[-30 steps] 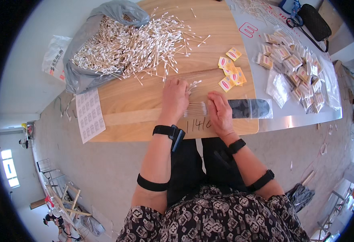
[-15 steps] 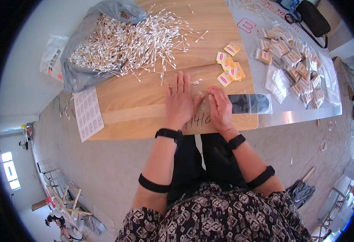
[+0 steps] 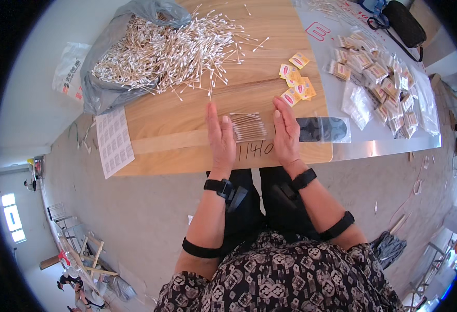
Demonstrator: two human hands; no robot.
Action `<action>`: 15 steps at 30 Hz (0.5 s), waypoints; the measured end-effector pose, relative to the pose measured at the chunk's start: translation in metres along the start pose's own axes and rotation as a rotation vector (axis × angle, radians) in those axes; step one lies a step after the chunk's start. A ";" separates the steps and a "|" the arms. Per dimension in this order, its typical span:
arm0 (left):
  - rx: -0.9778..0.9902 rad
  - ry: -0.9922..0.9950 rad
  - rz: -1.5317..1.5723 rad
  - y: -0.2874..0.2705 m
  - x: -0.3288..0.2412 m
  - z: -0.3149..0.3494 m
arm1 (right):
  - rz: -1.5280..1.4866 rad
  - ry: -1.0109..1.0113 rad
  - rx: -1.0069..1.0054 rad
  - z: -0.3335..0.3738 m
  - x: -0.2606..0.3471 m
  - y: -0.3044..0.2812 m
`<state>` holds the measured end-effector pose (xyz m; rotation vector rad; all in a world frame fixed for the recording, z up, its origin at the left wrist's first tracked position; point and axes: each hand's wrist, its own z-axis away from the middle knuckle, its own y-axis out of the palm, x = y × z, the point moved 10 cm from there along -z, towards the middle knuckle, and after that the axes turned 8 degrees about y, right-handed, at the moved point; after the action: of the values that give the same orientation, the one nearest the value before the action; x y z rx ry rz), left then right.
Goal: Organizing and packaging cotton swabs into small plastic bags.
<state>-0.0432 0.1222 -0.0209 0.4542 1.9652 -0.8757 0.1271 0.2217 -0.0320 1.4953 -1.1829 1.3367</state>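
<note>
A row of cotton swabs (image 3: 248, 127) lies side by side on the wooden table, roughly parallel, with their sticks running left to right. On its left side my left hand (image 3: 221, 136) stands on edge, fingers stretched out, close to the swab tips. My right hand (image 3: 287, 132) is upright on the other side, fingers extended and a small gap between it and the row. Neither hand grips anything. Just beyond my right fingertips are several small yellow cards (image 3: 297, 88).
A grey plastic bag (image 3: 90, 96) spills a big heap of loose swabs (image 3: 171, 52) at the back left. A printed label sheet (image 3: 115, 143) overhangs the front left edge. Right of my hand lies a dark sleeve (image 3: 323, 130); farther right are packed swab bags (image 3: 376, 73) and a black pouch (image 3: 404, 23).
My hands have moved apart to either side of the swabs, uncovering the row that my left hand was lying over. My right hand's bent fingers have straightened.
</note>
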 end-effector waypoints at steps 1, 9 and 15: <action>-0.001 0.001 -0.001 0.000 0.000 0.000 | -0.071 0.041 -0.015 -0.001 -0.005 0.004; -0.023 -0.123 0.336 0.019 0.019 0.006 | -0.142 0.140 0.027 0.000 -0.014 0.044; 0.159 0.102 0.047 0.024 -0.008 -0.003 | -0.306 0.237 0.016 -0.007 -0.032 0.024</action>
<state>-0.0265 0.1412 -0.0228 0.6463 1.9765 -0.9998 0.1023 0.2265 -0.0632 1.4177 -0.7619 1.2720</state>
